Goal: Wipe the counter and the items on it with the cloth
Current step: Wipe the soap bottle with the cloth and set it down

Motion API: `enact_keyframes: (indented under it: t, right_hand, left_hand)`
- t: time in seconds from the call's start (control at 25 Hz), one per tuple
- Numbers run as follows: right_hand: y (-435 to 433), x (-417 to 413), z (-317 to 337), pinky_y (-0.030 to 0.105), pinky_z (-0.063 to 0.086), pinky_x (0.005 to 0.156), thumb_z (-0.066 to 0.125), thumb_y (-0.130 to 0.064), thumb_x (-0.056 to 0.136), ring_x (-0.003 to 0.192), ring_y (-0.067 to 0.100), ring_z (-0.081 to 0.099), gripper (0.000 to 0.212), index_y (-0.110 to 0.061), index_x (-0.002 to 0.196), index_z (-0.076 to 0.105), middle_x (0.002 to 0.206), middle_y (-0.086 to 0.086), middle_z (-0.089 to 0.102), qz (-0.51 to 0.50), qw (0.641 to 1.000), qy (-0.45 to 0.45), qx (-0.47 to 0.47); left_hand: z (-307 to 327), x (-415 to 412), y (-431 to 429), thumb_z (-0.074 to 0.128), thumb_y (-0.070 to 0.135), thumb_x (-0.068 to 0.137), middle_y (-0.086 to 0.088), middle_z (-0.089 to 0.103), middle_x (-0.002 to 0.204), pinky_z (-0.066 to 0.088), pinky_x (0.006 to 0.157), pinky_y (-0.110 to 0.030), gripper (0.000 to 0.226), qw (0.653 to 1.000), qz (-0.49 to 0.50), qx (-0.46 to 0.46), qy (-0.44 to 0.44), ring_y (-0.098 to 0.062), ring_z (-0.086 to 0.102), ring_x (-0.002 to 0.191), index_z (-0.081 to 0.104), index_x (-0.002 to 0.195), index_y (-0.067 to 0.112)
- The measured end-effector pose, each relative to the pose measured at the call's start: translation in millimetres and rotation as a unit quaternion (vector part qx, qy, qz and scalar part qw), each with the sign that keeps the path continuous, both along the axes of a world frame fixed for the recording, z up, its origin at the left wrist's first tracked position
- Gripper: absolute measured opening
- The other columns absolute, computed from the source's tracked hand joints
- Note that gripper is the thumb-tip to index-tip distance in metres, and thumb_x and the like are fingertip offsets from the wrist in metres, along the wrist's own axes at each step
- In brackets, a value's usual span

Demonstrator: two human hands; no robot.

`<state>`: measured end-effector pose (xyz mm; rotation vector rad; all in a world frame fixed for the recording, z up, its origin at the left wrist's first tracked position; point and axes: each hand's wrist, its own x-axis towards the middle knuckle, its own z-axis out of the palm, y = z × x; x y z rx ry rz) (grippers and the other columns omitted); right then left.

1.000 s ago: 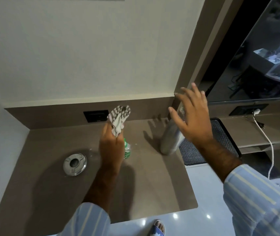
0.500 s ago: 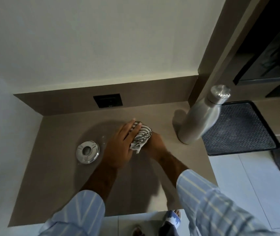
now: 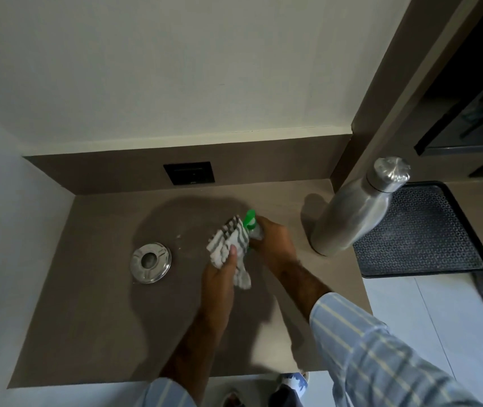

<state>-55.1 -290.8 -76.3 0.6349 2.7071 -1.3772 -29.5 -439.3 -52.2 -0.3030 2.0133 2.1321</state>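
Over the middle of the brown counter [image 3: 93,318], my left hand [image 3: 219,277] grips a grey-and-white striped cloth [image 3: 228,248], thumb pressed on top. The cloth is wrapped against a small bottle with a green cap [image 3: 249,219]. My right hand [image 3: 272,245] holds that bottle from the right, and its body is mostly hidden by the fingers and cloth. Both hands are lifted slightly above the counter surface.
A round steel ashtray [image 3: 150,262] lies left of my hands. A tall steel flask [image 3: 351,210] stands at the counter's right end. Behind it a black perforated mat [image 3: 422,233] lies on a lower shelf. A black socket [image 3: 188,173] sits in the back splash.
My right hand came off the flask and took hold of the small green-capped bottle. The left hand brought the cloth down and now rubs it on the bottle.
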Motion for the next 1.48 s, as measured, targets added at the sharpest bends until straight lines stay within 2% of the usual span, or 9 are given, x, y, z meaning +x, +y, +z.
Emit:
enact_keyframes:
  t: [0.2, 0.32, 0.44, 0.52, 0.68, 0.8, 1.04, 1.24, 1.48]
  right_hand:
    - [-4.8, 5.4, 3.1, 0.022, 0.052, 0.076, 0.083, -0.045, 0.075, 0.092, 0.016, 0.073, 0.049, -0.025, 0.118, 0.071, 0.105, 0.000, 0.079, 0.089, 0.996, 0.012, 0.017]
    - [6.9, -4.4, 16.2, 0.012, 0.045, 0.075, 0.079, -0.041, 0.080, 0.092, 0.010, 0.069, 0.045, -0.027, 0.122, 0.068, 0.103, -0.005, 0.076, -0.015, 0.999, 0.045, 0.014]
    - [37.4, -20.8, 33.3, 0.032, 0.056, 0.090, 0.079, -0.028, 0.087, 0.104, 0.017, 0.069, 0.041, -0.022, 0.125, 0.066, 0.113, -0.003, 0.072, -0.079, 0.992, 0.102, -0.008]
    - [48.0, -31.2, 40.4, 0.037, 0.056, 0.097, 0.079, -0.022, 0.088, 0.108, 0.015, 0.065, 0.045, -0.016, 0.130, 0.064, 0.122, 0.003, 0.071, -0.102, 0.985, 0.137, 0.006]
    - [55.0, -40.2, 37.8, 0.032, 0.053, 0.098, 0.079, -0.025, 0.089, 0.115, 0.017, 0.062, 0.053, -0.016, 0.137, 0.059, 0.129, 0.004, 0.068, -0.120, 0.981, 0.152, 0.019]
    - [59.7, -42.5, 34.4, 0.027, 0.049, 0.086, 0.080, -0.032, 0.087, 0.104, 0.010, 0.059, 0.055, -0.020, 0.134, 0.053, 0.116, -0.007, 0.064, -0.148, 0.977, 0.155, 0.020]
    - [57.0, -33.1, 30.4, 0.040, 0.058, 0.093, 0.082, -0.032, 0.086, 0.111, 0.021, 0.066, 0.054, -0.017, 0.126, 0.050, 0.125, 0.004, 0.069, -0.139, 0.982, 0.127, 0.022]
    - [56.5, -19.4, 22.6, 0.034, 0.055, 0.097, 0.083, -0.031, 0.086, 0.112, 0.014, 0.061, 0.054, -0.020, 0.128, 0.052, 0.132, 0.004, 0.067, -0.130, 0.986, 0.103, 0.011]
    - [41.1, -6.3, 18.2, 0.030, 0.054, 0.096, 0.086, -0.031, 0.082, 0.109, 0.010, 0.062, 0.056, -0.022, 0.130, 0.059, 0.129, 0.000, 0.070, -0.127, 0.986, 0.104, -0.013]
  left_hand:
    - [-9.0, -16.5, 9.1, 0.062, 0.024, 0.099, 0.019, 0.077, 0.082, 0.056, 0.073, -0.018, 0.012, 0.990, 0.092, 0.026, -0.106, -0.003, 0.074, 0.083, 0.071, 0.092, 0.026]
    - [-13.8, -19.3, 17.0, 0.060, 0.022, 0.100, 0.000, 0.078, 0.117, 0.058, 0.095, -0.039, 0.026, 0.987, -0.014, 0.114, -0.113, -0.018, 0.074, 0.109, 0.070, 0.124, 0.016]
    - [-27.8, -60.3, 3.3, 0.059, 0.019, 0.100, -0.019, 0.073, 0.120, 0.053, 0.101, -0.050, 0.027, 0.991, -0.019, -0.133, -0.011, -0.036, 0.069, 0.114, 0.068, 0.120, 0.003]
    - [-34.9, -102.1, 7.7, 0.057, 0.021, 0.098, -0.025, 0.070, 0.113, 0.053, 0.093, -0.049, 0.028, 0.944, -0.002, -0.323, 0.066, -0.043, 0.067, 0.107, 0.066, 0.115, 0.000]
    - [-78.4, -136.1, 42.6, 0.054, 0.034, 0.097, -0.013, 0.052, 0.149, 0.026, 0.119, -0.053, 0.048, 0.743, -0.208, -0.622, 0.134, -0.035, 0.042, 0.142, 0.051, 0.142, 0.017]
    - [-98.8, -132.4, 82.8, 0.045, 0.047, 0.097, -0.004, 0.039, 0.161, 0.010, 0.124, -0.054, 0.059, 0.724, -0.273, -0.608, 0.178, -0.027, 0.026, 0.153, 0.041, 0.152, 0.025]
    - [-113.0, -97.8, 33.3, 0.048, 0.047, 0.092, 0.001, 0.052, 0.154, 0.026, 0.120, -0.054, 0.053, 0.640, -0.364, -0.568, 0.367, -0.026, 0.041, 0.147, 0.059, 0.139, 0.025]
    - [-98.1, -53.2, 25.1, 0.052, 0.047, 0.094, 0.002, 0.049, 0.156, 0.024, 0.121, -0.054, 0.053, 0.720, -0.311, -0.556, 0.274, -0.028, 0.038, 0.149, 0.055, 0.143, 0.028]
    - [-80.4, 97.9, -68.9, 0.060, 0.040, 0.083, 0.007, 0.051, 0.153, 0.032, 0.118, -0.049, 0.051, 0.673, -0.513, -0.408, 0.344, -0.020, 0.044, 0.146, 0.062, 0.133, 0.031]
